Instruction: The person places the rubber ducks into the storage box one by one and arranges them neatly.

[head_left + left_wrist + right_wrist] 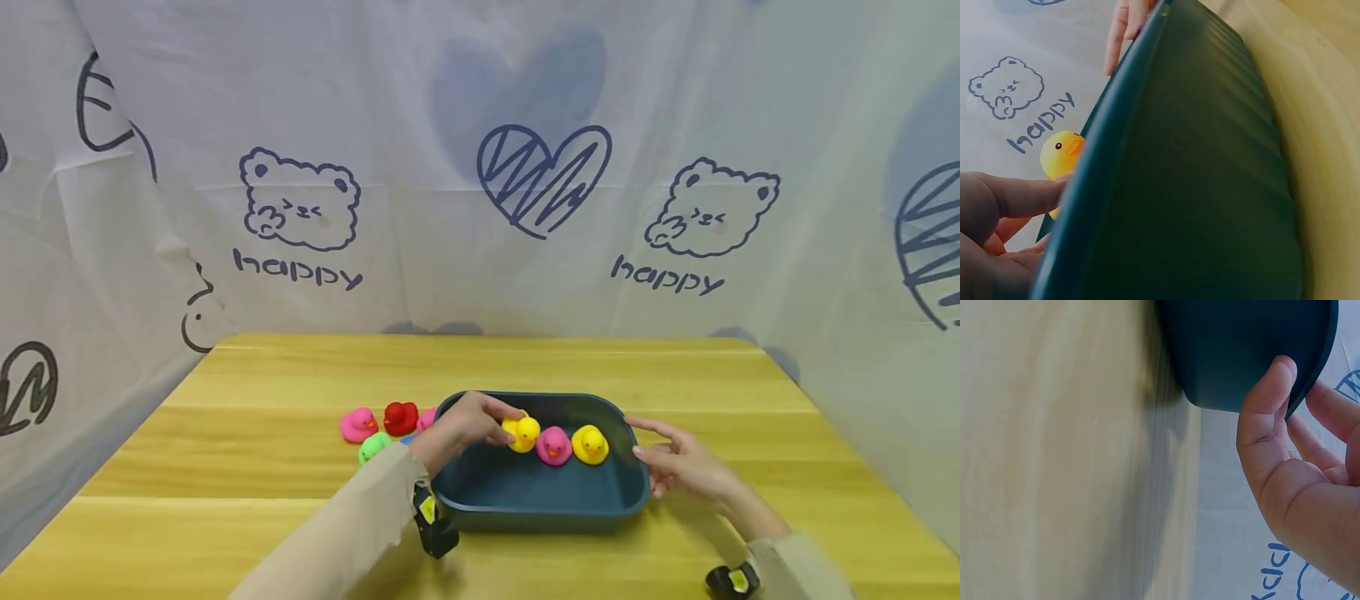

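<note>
Inside the dark teal bin point(536, 521), a yellow rubber duck point(525, 433) is pinched between the thumb and fingers of my left hand point(474, 421). The left wrist view shows that duck point(1060, 153) above the bin's rim point(1107, 134), partly hidden by the rim and thumb. To its right sit a pink rubber duck point(553, 447) and another yellow rubber duck point(590, 445). My right hand point(686, 467) holds the bin's right end by the rim. From the right wrist, bent fingers point(1266, 419) lie against the bin's outer wall point(1229, 356).
Left of the bin, on the wooden table point(247, 467), are a pink duck point(359, 425), a red duck point(401, 418) and a green duck point(373, 447). Another pink duck point(426, 419) and something blue are partly hidden behind my left arm. A printed cloth point(420, 250) hangs behind.
</note>
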A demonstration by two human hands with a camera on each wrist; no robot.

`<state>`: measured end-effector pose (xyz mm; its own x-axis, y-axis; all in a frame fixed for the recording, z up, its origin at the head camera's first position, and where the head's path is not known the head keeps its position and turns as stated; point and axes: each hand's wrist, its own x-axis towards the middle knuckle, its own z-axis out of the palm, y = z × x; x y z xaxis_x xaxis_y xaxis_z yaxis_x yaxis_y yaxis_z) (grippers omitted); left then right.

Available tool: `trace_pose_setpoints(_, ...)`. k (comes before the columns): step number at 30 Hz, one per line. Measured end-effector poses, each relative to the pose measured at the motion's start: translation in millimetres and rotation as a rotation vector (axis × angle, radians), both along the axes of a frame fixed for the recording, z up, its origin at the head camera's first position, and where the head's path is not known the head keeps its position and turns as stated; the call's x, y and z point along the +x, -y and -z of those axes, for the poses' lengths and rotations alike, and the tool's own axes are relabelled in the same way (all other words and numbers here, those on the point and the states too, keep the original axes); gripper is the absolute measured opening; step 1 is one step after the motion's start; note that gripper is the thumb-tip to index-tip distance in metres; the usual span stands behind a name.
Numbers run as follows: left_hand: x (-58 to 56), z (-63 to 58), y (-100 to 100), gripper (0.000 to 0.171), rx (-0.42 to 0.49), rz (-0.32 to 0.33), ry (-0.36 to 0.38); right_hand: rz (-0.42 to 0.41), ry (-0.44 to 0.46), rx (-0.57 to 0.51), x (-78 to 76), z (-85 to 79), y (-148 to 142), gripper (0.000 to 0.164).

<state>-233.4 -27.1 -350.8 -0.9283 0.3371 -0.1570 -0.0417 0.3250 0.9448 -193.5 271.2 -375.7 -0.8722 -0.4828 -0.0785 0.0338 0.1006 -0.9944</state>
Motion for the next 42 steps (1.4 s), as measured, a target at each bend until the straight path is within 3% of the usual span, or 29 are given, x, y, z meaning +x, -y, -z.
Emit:
trace_pose_setpoints(10, -7.2, 6.0, -5.3, 0.035, -0.083, -0.025, 0.023, -0.017, -0.017, -0.036, -2.3, -0.6, -1.5, 0.054)
trace_pose_setpoints(17, -9.9, 8.4, -10.5, 0.034, -0.168, -0.093, 0.051, -0.012, -0.002, -0.007, -2.9, -5.5, -3.2, 0.060)
trace_pose_setpoints(23, -11.7, 11.5, -8.1, 0.034, -0.210, -0.108, 0.058, -0.002, 0.004, 0.013, -3.3, -3.8, -2.7, 0.060)
trace_pose_setpoints(35, -12.1, 9.6, -12.1, 0.033, -0.351, -0.126, -0.029, -0.003, 0.013, 0.002, -3.0, -4.8, -6.2, 0.053)
trace_pose_setpoints(42, -11.2, 10.4, -10.3, 0.036, -0.304, -0.138, -0.008, -0.007, 0.013, 0.027, -3.6, -6.7, -3.1, 0.058)
